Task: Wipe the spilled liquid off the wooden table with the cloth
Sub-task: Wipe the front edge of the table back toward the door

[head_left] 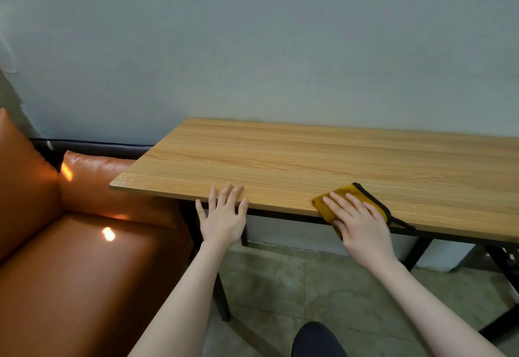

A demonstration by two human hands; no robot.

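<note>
A long wooden table (309,157) stands against the wall. A folded mustard-yellow cloth (346,191) with a black edge lies at the table's near edge. My right hand (358,223) lies flat on the cloth, fingers spread, pressing it onto the wood. My left hand (223,214) rests with its fingertips on the near edge further left, fingers apart and holding nothing. I can make out no liquid on the tabletop.
An orange leather sofa (70,258) with cushions stands close to the table's left end. The table has black metal legs (222,297) over a tiled floor (280,286). A grey wall (252,47) runs behind the table. A dark knee (317,339) shows at the bottom.
</note>
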